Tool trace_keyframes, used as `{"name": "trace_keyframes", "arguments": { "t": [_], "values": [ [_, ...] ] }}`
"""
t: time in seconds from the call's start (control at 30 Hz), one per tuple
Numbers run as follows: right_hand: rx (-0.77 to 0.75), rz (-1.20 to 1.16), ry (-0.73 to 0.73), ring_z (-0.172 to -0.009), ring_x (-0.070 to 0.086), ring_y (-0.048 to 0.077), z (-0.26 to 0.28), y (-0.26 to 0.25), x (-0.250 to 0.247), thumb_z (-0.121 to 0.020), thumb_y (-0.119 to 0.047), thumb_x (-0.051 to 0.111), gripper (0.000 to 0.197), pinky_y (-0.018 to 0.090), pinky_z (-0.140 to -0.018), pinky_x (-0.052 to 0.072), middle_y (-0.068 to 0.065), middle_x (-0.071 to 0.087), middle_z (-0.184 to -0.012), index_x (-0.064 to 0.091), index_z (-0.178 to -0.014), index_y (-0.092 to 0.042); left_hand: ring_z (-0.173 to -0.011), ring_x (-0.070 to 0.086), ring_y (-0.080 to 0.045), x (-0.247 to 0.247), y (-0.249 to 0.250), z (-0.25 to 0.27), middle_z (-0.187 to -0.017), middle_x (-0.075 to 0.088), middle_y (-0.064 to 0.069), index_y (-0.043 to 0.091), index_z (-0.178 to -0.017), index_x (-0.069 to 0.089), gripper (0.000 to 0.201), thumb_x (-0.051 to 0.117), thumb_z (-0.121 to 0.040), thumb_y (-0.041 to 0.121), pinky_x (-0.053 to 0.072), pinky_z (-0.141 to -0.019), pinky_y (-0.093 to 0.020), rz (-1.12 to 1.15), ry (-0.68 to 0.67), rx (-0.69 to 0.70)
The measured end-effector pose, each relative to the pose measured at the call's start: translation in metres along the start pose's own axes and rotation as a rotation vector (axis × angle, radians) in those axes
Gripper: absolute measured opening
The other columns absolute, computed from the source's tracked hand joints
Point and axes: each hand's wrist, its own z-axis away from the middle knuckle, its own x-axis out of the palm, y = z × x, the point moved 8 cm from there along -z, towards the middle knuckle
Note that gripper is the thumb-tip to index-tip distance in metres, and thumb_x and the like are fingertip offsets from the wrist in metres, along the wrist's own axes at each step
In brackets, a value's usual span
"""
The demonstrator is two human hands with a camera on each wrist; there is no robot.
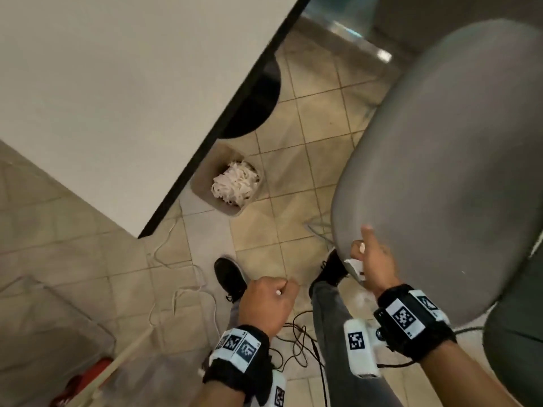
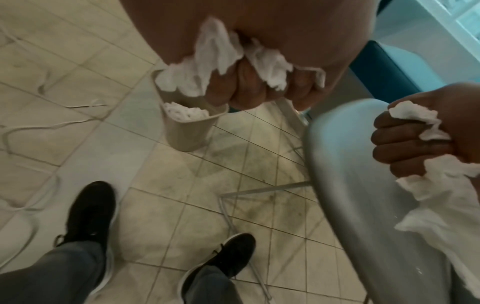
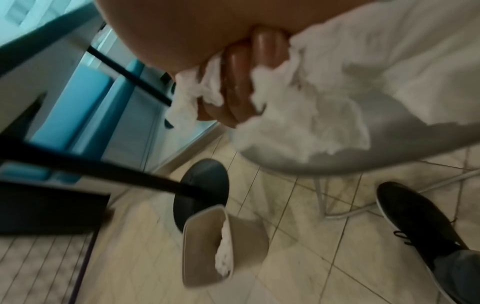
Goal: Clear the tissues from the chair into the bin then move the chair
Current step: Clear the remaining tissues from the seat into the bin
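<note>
A grey chair seat fills the right of the head view. My right hand is at its front edge, fingers curled round a bunch of white tissues that trails over the seat. My left hand hangs left of the chair above the floor, fist closed on crumpled white tissues. A beige bin stands on the tiles beside the table edge, piled with white tissues. In the left wrist view the bin sits just beyond my fist.
A white table with a black edge covers the upper left; its round black base stands behind the bin. Cables lie on the tiled floor near my black shoes. A second dark chair sits at far right.
</note>
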Motion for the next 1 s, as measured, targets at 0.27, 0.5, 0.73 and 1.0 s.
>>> {"name": "trace_keyframes", "arguments": {
  "t": [0.27, 0.5, 0.73, 1.0],
  "values": [
    [-0.068, 0.314, -0.044, -0.089, 0.062, 0.024, 0.047, -0.014, 0.129, -0.087, -0.068, 0.033, 0.062, 0.044, -0.092, 0.047, 0.004, 0.069, -0.094, 0.067, -0.071, -0.018, -0.061, 0.054, -0.008, -0.096, -0.133, 0.024, -0.063, 0.057, 0.005, 0.024, -0.066, 0.053, 0.023, 0.061, -0.084, 0.036, 0.041, -0.057, -0.028, 0.094, -0.046, -0.171],
    [-0.131, 0.419, -0.114, -0.083, 0.052, 0.027, 0.066, -0.042, 0.221, -0.095, -0.036, 0.039, 0.028, 0.037, -0.078, 0.041, 0.009, 0.057, -0.088, 0.056, -0.082, -0.017, -0.097, 0.051, -0.022, -0.178, -0.226, 0.008, -0.103, 0.048, -0.004, 0.024, -0.095, 0.052, 0.022, 0.058, -0.082, 0.007, 0.035, -0.076, -0.027, 0.102, -0.055, -0.193],
    [-0.086, 0.450, -0.236, -0.061, 0.044, 0.018, 0.027, -0.045, 0.294, -0.063, -0.027, 0.047, 0.009, 0.027, -0.058, 0.035, 0.001, 0.052, -0.070, 0.055, -0.066, -0.024, -0.102, 0.051, -0.031, -0.210, -0.263, -0.043, -0.108, 0.049, -0.012, 0.013, -0.110, 0.058, 0.038, 0.048, -0.080, -0.007, 0.042, -0.090, -0.036, 0.183, 0.120, -0.241],
    [-0.200, 0.572, -0.179, -0.069, 0.052, 0.017, -0.039, -0.064, 0.335, -0.079, 0.003, 0.037, 0.041, 0.028, -0.057, 0.041, 0.001, 0.059, -0.096, 0.053, -0.083, -0.034, -0.103, 0.057, -0.029, -0.176, -0.234, -0.134, -0.120, 0.053, -0.007, 0.034, -0.133, 0.038, 0.061, 0.054, -0.080, 0.008, 0.051, -0.091, -0.043, 0.349, 0.063, -0.212]
  ]
}}
